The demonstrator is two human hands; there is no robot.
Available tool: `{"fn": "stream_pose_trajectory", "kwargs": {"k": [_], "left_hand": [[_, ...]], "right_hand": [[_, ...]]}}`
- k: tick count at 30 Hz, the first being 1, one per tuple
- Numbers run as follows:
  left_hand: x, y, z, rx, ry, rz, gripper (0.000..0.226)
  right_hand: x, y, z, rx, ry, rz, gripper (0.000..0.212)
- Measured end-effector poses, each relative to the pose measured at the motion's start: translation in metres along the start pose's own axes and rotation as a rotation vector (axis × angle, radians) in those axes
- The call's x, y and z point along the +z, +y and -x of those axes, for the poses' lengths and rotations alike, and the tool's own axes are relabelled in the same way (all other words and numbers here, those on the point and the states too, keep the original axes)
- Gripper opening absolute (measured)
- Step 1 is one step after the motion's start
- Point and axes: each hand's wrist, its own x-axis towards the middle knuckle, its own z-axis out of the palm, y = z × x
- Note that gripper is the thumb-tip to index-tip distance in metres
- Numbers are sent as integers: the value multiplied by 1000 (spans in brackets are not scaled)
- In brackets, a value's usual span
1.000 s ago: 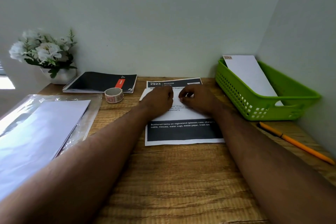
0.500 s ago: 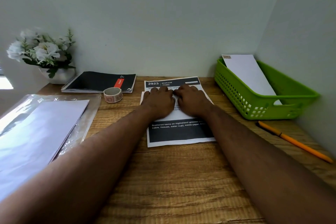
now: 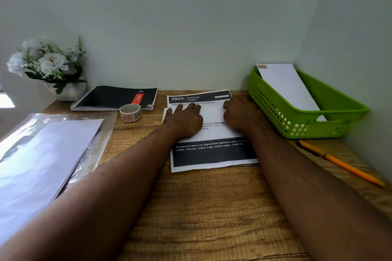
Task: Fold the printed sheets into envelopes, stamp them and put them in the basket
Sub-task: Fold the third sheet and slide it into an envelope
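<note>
Head camera shows the left hand (image 3: 183, 122) and right hand (image 3: 239, 115) lying flat, fingers straight, pressing a white printed sheet with black bands (image 3: 212, 152) onto the wooden counter (image 3: 201, 207); a white flap appears folded across the sheet's middle between them, though its edges are hard to read. At ten o'clock from the hands sits a small roll of reddish stamps (image 3: 130, 113). At two o'clock, the green plastic basket (image 3: 305, 125) already holds one stamped white envelope (image 3: 286, 87). Judging by this, one envelope is finished; this sheet is mid-fold, with stamping and placing left.
</note>
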Motion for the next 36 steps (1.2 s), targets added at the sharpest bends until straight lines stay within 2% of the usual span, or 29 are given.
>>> {"fn": "stream_pose_trajectory", "kwargs": {"k": [4, 5, 8, 10, 13, 23, 29, 31, 34, 36], "left_hand": [[-2, -1, 2, 16, -22, 15, 53], [-3, -1, 2, 15, -24, 19, 52], [-2, 0, 0, 5, -18, 25, 52], [-2, 2, 0, 4, -6, 18, 52], [-3, 4, 1, 2, -11, 12, 53], [-15, -9, 14, -159, 117, -227, 52], [-16, -16, 18, -292, 129, -248, 50], [-18, -22, 20, -253, 188, -222, 50], [-19, -27, 16, -42, 289, -69, 48], [-16, -28, 11, 22, 305, -14, 46]], "right_hand": [[-2, 3, 6, 172, 32, 34, 31], [0, 2, 5, 149, 48, 58, 32], [12, -9, -3, -82, 117, 21, 36], [19, -17, -6, -170, -14, -122, 43], [23, -19, -8, -188, -193, -145, 46], [16, -19, -3, -164, -213, -187, 44], [12, -11, -4, -170, -256, -298, 44], [13, -10, -5, -139, -266, -339, 42], [13, -10, -5, -108, -261, -377, 43], [12, -11, -3, -138, -259, -362, 46]]}}
